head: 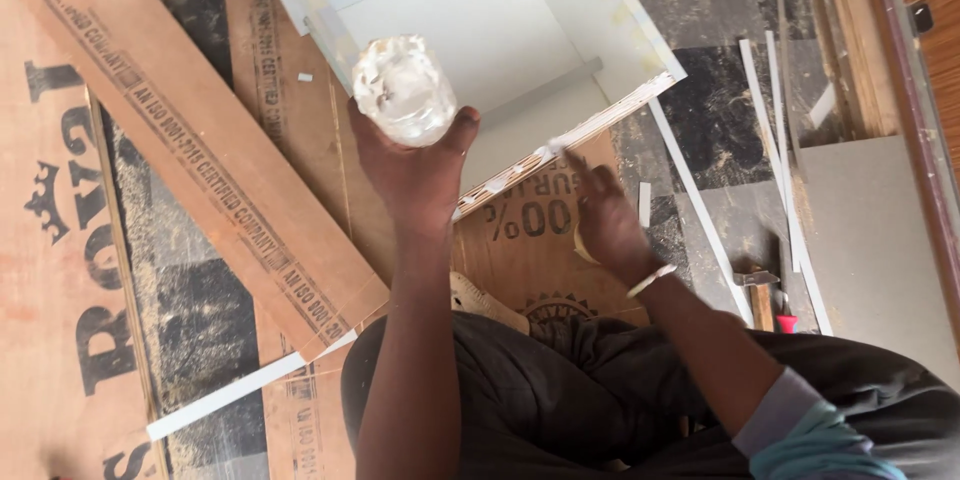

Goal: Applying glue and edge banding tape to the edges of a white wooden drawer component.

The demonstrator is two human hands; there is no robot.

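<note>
**A:** Nearest first? Dark trousers (560, 390) across the bottom, knees folded, a pale sandal (480, 302) poking out between them.

**B:** And the hands?

**A:** Left hand (415, 175) clamped round a clear plastic jar (404, 90), raised over the near corner of a white box. Jar tipped toward the camera, so only the round end showing; contents impossible to make out, just a whitish, smeary look. Right hand (605, 220) well apart from the left, fingers curled and pressed to the raw plywood edge (560, 155) of the box. Blurred, though, so can't tell if anything pinched there. White bangle (650, 280) on that wrist, grey-and-teal sleeve (800, 430) pushed up the arm.

**B:** Box itself?

**A:** White laminated box (500, 30), open side up, tilted diagonally. Nothing inside apart from a grey strip along the inner wall.

**B:** Surroundings?

**A:** Floor work, not a bench. Reddish printed plywood sheets (60, 290) underneath, a long plywood plank (200, 130) lying diagonally on the left with a white edge strip (225, 395) beside its near end. Dark stone floor (715, 90) dusted with sawdust further out. Thin white strips (780, 140) scattered on the right, a hammer (762, 290) near them, then a grey board (870, 240) and a wooden frame (930, 70) at the far right.
</note>
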